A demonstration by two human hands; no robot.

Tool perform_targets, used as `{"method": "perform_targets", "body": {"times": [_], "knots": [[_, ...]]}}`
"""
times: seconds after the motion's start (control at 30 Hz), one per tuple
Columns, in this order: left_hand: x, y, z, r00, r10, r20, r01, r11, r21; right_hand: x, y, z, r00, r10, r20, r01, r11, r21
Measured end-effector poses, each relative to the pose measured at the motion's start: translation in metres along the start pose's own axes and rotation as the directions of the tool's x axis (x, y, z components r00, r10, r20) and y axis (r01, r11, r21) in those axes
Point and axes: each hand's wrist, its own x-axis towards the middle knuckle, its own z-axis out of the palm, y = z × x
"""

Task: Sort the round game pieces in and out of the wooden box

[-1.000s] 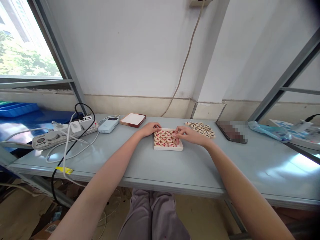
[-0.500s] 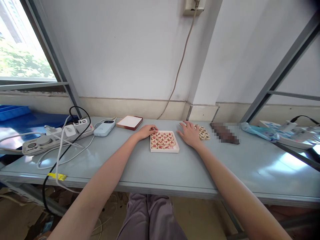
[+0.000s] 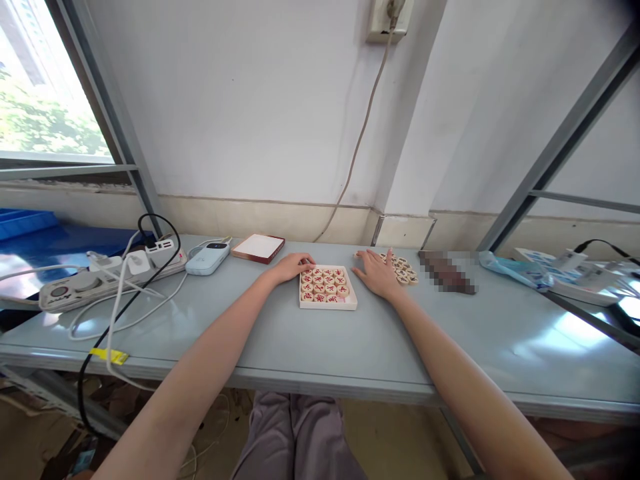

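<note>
A shallow white box [image 3: 329,306] on the grey table holds several round pieces [image 3: 330,280] with red characters, laid in rows. My left hand [image 3: 295,266] is at the box's upper left corner, its fingers bent together over the rim; whether they pinch the rim or a piece is too small to tell. To the right of the box, my right hand [image 3: 376,272] lies low with its fingers spread. Beside and partly under it are several round pieces [image 3: 404,270] with black characters, grouped flat on the table.
An open box lid [image 3: 259,247] lies behind my left hand. Further left are a light blue power bank [image 3: 208,258], a power strip [image 3: 85,283] and loose cables. A blurred brown object [image 3: 449,271] and a blue plastic bag [image 3: 515,270] sit to the right.
The view has shifted slightly. My right hand has moved a little to the left, its fingers near the black-character pieces. My left hand stays at the box corner.
</note>
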Motion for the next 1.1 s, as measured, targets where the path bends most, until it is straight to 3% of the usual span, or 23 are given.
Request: {"method": "perform_targets", "body": {"times": [0.17,0.4,0.5,0.63,0.8,0.87,0.93,1.1], "knots": [[0.001,-0.004,0.001,1.0,0.019,-0.004,-0.019,1.0,-0.01,0.002,-0.002,0.005,0.997,0.023,0.079,-0.025,0.999,0.024],[0.002,-0.003,0.001,1.0,-0.006,0.001,0.006,1.0,-0.004,0.001,0.003,-0.019,0.994,-0.096,0.05,0.094,0.995,0.04],[0.002,-0.002,0.001,1.0,-0.009,0.001,0.009,1.0,-0.009,0.003,0.011,-0.022,0.984,-0.149,0.098,0.132,0.978,0.164],[0.001,-0.001,0.001,1.0,-0.011,0.006,0.011,1.0,-0.006,0.004,0.019,-0.023,0.982,-0.107,0.153,0.057,0.952,0.3],[0.001,-0.001,0.001,1.0,0.001,0.002,-0.001,1.0,-0.012,-0.006,0.006,-0.051,0.981,-0.077,0.176,-0.033,0.836,0.548],[0.002,-0.002,0.001,1.0,0.008,-0.002,-0.008,1.0,-0.01,-0.011,-0.005,-0.067,0.958,-0.179,0.222,-0.006,0.765,0.644],[0.002,-0.003,0.002,1.0,0.013,-0.003,-0.013,1.0,-0.008,-0.016,-0.014,-0.078,0.904,-0.319,0.286,0.033,0.717,0.696],[0.003,-0.006,0.002,0.999,0.032,-0.007,-0.032,0.999,0.005,-0.022,-0.025,-0.085,0.795,-0.465,0.39,0.067,0.707,0.705]]}}
